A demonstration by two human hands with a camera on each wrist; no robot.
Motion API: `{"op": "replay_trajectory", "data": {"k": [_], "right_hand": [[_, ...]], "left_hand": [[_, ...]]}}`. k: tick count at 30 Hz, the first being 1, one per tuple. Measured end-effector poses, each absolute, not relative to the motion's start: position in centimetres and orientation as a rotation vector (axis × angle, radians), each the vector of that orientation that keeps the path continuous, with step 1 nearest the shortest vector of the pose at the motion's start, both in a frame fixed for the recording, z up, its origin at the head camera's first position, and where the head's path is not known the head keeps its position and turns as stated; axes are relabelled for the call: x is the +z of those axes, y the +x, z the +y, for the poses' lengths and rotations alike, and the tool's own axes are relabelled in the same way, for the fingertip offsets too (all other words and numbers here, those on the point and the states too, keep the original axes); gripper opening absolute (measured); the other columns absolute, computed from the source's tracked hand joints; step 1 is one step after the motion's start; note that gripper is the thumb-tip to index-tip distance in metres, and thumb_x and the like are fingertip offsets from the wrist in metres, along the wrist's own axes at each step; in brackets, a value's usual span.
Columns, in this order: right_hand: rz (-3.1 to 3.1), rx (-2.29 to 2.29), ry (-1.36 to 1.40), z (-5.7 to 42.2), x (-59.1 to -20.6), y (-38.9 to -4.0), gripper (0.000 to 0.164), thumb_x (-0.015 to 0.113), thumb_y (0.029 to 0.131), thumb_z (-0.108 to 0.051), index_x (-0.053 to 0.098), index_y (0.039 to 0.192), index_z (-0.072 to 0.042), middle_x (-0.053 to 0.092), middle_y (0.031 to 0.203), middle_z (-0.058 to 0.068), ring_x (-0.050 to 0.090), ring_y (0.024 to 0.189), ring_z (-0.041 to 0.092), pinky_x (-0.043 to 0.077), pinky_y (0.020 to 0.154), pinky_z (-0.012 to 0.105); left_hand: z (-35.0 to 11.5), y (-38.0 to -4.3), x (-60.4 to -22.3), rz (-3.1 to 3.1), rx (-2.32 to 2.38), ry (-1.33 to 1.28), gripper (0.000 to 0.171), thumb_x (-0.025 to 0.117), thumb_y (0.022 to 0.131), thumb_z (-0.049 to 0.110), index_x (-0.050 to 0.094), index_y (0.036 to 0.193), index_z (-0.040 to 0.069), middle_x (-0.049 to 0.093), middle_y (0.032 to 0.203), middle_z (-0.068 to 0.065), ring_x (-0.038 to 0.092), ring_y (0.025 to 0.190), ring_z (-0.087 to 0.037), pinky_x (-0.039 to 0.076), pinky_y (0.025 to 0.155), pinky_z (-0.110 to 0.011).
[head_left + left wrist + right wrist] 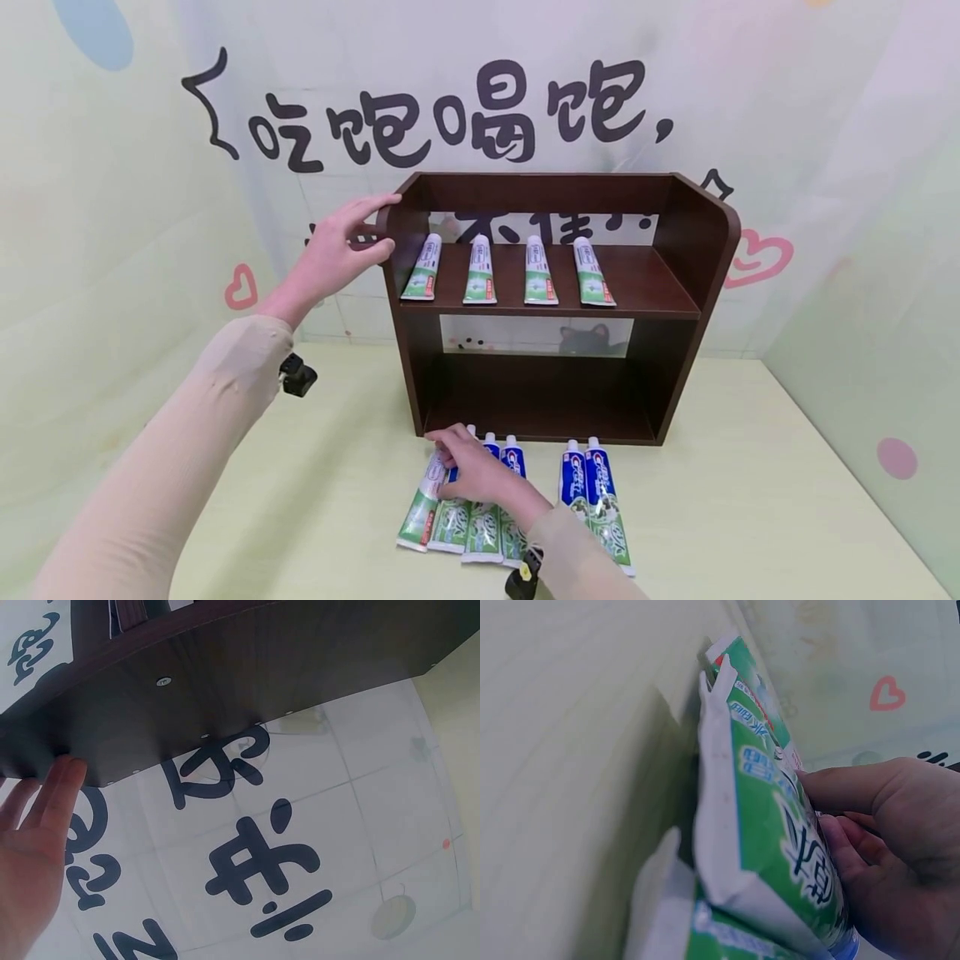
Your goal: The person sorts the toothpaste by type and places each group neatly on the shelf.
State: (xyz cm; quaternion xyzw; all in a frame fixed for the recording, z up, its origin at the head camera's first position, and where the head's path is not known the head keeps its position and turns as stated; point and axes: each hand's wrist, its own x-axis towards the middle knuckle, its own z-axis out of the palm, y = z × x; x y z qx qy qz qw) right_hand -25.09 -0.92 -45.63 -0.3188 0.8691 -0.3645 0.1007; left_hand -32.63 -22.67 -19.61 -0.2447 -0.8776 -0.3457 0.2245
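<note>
My left hand (341, 246) is at the upper left corner of a dark brown two-tier shelf (678, 333). Its straight fingers touch the outside of the side panel (225, 682) in the left wrist view. Down in front of the shelf, my right hand (483, 475) pinches the leftmost toothpaste tube (422, 512), white and green, near its cap end. Blue-and-green toothpaste tubes (483, 533) lie right beside it, partly covered by that hand. The right wrist view shows thumb and fingers (840, 787) at the far tube, behind a nearer green tube (772, 817).
Several white-and-green toothpaste tubes (540, 279) lean in a spaced row on the upper tier, caps up. Two more blue-and-green tubes (603, 492) lie to the right on the pale table (735, 508). A printed wall covering (480, 50) hangs behind the shelf.
</note>
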Motion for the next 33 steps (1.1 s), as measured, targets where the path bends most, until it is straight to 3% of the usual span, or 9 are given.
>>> {"op": "replay_trajectory", "data": {"k": [9, 15, 22, 33], "right_hand": [[2.536, -1.052, -0.932, 0.3, -45.3, -24.9, 0.076, 0.079, 0.082, -0.01, 0.042, 0.148, -0.018, 0.049, 0.128, 0.0, 0.056, 0.11, 0.011, 0.05, 0.095, 0.022], [2.526, -1.014, -0.935, 1.4, -45.1, -24.9, 0.073, 0.078, 0.082, -0.012, 0.043, 0.146, -0.019, 0.052, 0.122, 0.0, 0.058, 0.111, 0.012, 0.051, 0.097, 0.025], [2.509, -0.983, -0.961, 2.0, -45.0, -24.9, 0.07, 0.078, 0.083, -0.012, 0.045, 0.144, -0.019, 0.055, 0.122, 0.0, 0.057, 0.11, 0.01, 0.051, 0.097, 0.024], [2.449, -0.916, -1.047, 2.4, -44.5, -25.2, 0.071, 0.078, 0.083, -0.009, 0.044, 0.145, -0.016, 0.058, 0.126, 0.004, 0.059, 0.109, 0.011, 0.051, 0.097, 0.022]], "left_hand": [[-22.7, -32.7, -19.7, -2.437, -0.952, -0.678, 0.056, 0.062, 0.094, 0.016, 0.048, 0.147, 0.027, 0.047, 0.15, 0.002, 0.067, 0.112, -0.026, 0.057, 0.094, -0.029], [-22.8, -32.8, -19.7, -2.434, -0.94, -0.673, 0.056, 0.061, 0.094, 0.016, 0.047, 0.147, 0.025, 0.048, 0.15, 0.001, 0.067, 0.109, -0.024, 0.057, 0.092, -0.026], [-22.8, -32.7, -19.6, -2.445, -0.927, -0.676, 0.056, 0.061, 0.094, 0.018, 0.047, 0.147, 0.027, 0.048, 0.15, 0.003, 0.067, 0.112, -0.024, 0.057, 0.095, -0.035], [-22.7, -32.4, -19.4, -2.439, -0.949, -0.676, 0.057, 0.063, 0.093, 0.015, 0.049, 0.146, 0.026, 0.048, 0.151, 0.001, 0.068, 0.111, -0.028, 0.058, 0.091, -0.026]]}}
